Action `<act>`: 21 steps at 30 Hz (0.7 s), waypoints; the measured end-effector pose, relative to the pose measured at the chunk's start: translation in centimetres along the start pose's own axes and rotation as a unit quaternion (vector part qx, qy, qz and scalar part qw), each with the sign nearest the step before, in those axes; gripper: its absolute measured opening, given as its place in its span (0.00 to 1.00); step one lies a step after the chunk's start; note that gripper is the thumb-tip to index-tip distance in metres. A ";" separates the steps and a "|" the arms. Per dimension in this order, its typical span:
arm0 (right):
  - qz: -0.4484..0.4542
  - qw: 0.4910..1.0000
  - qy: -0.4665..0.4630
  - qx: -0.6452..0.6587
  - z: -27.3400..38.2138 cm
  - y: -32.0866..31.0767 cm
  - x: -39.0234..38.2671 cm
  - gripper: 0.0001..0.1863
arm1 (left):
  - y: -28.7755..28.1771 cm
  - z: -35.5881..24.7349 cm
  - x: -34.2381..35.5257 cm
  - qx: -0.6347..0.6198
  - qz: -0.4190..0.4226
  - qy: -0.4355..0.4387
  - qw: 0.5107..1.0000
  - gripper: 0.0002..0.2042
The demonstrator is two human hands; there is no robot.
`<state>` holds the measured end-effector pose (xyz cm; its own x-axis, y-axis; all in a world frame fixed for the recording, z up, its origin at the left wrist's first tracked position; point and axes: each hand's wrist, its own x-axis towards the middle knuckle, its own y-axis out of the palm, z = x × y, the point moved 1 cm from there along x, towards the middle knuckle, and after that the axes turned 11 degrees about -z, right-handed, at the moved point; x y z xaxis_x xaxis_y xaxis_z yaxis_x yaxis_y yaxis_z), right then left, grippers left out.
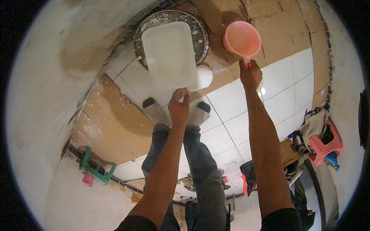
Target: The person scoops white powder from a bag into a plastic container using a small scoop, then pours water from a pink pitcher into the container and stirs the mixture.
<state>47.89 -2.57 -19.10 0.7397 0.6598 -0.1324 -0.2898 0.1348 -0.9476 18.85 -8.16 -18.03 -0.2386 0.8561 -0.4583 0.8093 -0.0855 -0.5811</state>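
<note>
My left hand [179,103] is closed at the near edge of a white rectangular plastic tray [145,44], its fingers pinched together there. The tray overlaps a dark round tub [201,36] spattered with white; whether it rests on the tub or is held above it, I cannot tell. To the right, my right hand [251,74] grips the short handle of a pink dipper [227,40]. The dipper's round mouth faces up, and its contents are hard to make out. Beside the tray's near right corner is a rounded white object [204,77].
Cardboard sheets [281,30] cover the far floor, with another piece [111,119] at left. White tiles [227,100] lie between. A green stool [92,169] is by the left wall; a pink stool [327,144] with cloths stands at right. My feet are just below the tray.
</note>
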 end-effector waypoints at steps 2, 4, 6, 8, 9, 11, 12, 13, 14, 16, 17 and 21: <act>0.017 0.999 0.031 0.035 -0.1 0.8 -0.4 0.22 | 0.6 2.3 2.6 0.127 0.004 0.121 0.985 0.18; 0.030 0.996 0.059 0.059 -1.1 1.2 -0.3 0.22 | 2.5 2.3 4.1 0.239 0.014 0.235 0.942 0.19; 0.024 0.999 0.042 0.023 -2.6 1.1 0.2 0.22 | 4.8 1.0 5.0 0.157 -0.047 0.166 0.972 0.22; 0.036 0.998 0.044 0.030 -2.9 0.9 0.2 0.22 | 5.9 0.6 5.8 0.104 -0.079 0.194 0.972 0.24; 0.048 0.997 0.044 0.038 -2.9 0.8 0.1 0.23 | 6.3 0.7 6.2 0.051 -0.113 0.222 0.967 0.27; 0.021 0.998 0.023 0.050 -3.3 1.1 0.0 0.20 | 7.2 1.9 7.2 0.067 -0.080 0.181 0.978 0.30; -0.006 0.998 0.000 0.064 -3.3 1.2 0.0 0.19 | 7.7 2.7 7.8 0.076 -0.064 0.161 0.982 0.31; -0.006 0.998 0.001 0.065 -3.4 1.4 0.1 0.19 | 8.2 3.5 8.5 0.084 -0.049 0.141 0.985 0.33; 0.006 0.998 -0.001 0.063 -3.9 1.5 0.4 0.18 | 9.2 3.9 8.9 0.164 -0.177 0.259 0.935 0.26; 0.020 0.997 -0.002 0.070 -3.5 1.9 0.5 0.17 | 9.9 6.1 9.9 0.243 -0.303 0.372 0.843 0.21; 0.021 0.993 0.006 0.115 -2.4 2.5 0.0 0.16 | 9.4 8.6 11.2 0.278 -0.223 0.235 0.904 0.23; 0.020 0.999 0.010 0.047 -3.5 2.4 0.2 0.15 | 11.1 9.0 10.0 -0.186 -0.121 -0.113 0.969 0.27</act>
<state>49.44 -4.68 -22.39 0.7382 0.6515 -0.1752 -0.3735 0.1784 -0.9103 20.65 -5.17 -35.10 -0.5231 0.6915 -0.4982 0.8420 0.3291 -0.4274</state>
